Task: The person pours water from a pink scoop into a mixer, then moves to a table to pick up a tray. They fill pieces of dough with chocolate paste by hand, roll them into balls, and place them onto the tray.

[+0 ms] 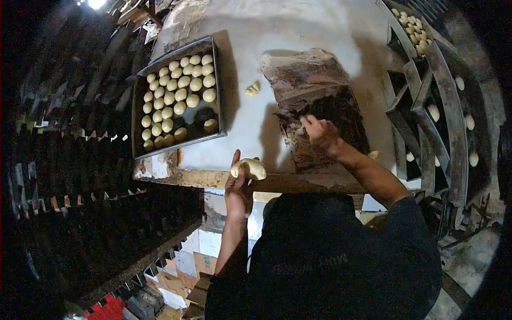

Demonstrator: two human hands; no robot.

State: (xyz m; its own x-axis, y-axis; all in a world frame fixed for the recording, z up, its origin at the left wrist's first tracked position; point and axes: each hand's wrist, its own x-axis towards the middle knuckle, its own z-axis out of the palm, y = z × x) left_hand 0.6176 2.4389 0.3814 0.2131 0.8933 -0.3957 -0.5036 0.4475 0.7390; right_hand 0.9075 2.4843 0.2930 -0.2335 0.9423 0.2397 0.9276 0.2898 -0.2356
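My left hand [238, 193] is wrapped round a flattened piece of pale dough [250, 168] just above the table's front edge. My right hand [321, 133] is over a dark brown, sticky-looking mass [332, 109] spread on a brown sheet [298, 66]. The right fingers are pinched together at the dark patch. Whatever is between them is too small and dark to make out. A small scrap of dough [253, 88] lies on the pale tabletop, left of the sheet. Another bit of dough [374, 154] sits beside my right forearm.
A metal tray [184, 144] with rows of round dough balls [184, 81] stands on the left of the table [242, 32]. Stacked metal trays [450, 114] at the right hold more dough pieces [413, 28]. Dark racks [69, 106] fill the left side. Cardboard [205, 264] lies below.
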